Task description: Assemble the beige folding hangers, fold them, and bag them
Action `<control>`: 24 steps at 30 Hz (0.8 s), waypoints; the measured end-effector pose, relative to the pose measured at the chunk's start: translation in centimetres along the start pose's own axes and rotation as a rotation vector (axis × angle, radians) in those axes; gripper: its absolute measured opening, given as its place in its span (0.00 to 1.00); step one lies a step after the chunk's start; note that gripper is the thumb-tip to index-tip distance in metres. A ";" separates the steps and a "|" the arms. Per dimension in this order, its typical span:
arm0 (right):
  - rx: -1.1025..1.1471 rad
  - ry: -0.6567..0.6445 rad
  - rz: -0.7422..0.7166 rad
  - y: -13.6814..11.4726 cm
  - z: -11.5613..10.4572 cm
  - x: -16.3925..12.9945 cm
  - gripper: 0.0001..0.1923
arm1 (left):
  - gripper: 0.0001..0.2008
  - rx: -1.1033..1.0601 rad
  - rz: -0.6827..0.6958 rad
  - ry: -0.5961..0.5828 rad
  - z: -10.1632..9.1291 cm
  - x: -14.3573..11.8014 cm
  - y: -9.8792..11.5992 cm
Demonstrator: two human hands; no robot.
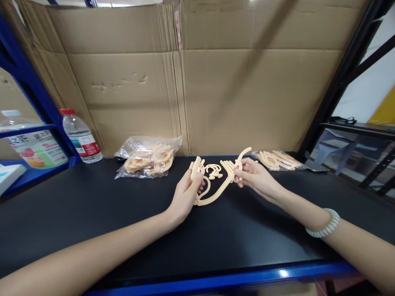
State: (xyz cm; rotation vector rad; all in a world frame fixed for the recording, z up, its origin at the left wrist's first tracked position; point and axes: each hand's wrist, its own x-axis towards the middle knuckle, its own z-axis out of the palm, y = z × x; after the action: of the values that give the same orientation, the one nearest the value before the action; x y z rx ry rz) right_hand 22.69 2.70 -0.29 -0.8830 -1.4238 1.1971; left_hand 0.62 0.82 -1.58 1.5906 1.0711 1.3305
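Close to the middle of the table, my left hand (184,192) is closed around a straight beige bar (195,167) that sticks up past its fingers. My right hand (258,177) pinches a beige curved piece (245,151), its free end pointing up and to the right. A long beige curved strip (212,199) runs between the two hands; whether it joins either held piece is hidden by the fingers. Behind it are small beige hooked pieces (214,169) and several thin beige sticks (227,165) near my right fingers.
On the black table (129,234), a clear bag of beige parts (148,158) is at back left, another bag (279,160) at back right beside a dark flat object (316,166). A red-capped bottle (82,137) stands far left. Cardboard (247,90) walls off the back.
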 end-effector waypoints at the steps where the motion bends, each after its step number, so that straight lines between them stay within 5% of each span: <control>1: 0.014 -0.015 0.016 0.0 0.0 0.0 0.19 | 0.13 -0.001 -0.002 -0.041 0.0 0.0 0.1; 8: 0.009 -0.112 -0.015 0.1 0.4 -0.2 0.16 | 0.15 -0.037 0.006 -0.314 0.1 -0.5 0.8; 13: 0.002 -0.106 -0.061 0.5 0.5 -0.1 0.16 | 0.21 -0.302 -0.196 -0.547 0.1 -0.2 1.4; 17: -0.069 -0.158 -0.154 0.2 1.0 -0.5 0.13 | 0.23 -0.357 -0.267 -0.603 0.0 0.4 1.3; 24: -0.211 -0.207 -0.275 0.1 1.9 -1.3 0.08 | 0.15 -0.061 -0.230 -0.637 0.1 0.2 1.2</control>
State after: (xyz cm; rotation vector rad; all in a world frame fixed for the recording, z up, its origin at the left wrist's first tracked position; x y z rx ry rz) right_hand 21.10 1.05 -0.67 -0.6904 -1.8013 0.9629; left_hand 0.85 0.57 -0.46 1.6252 0.7716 0.6234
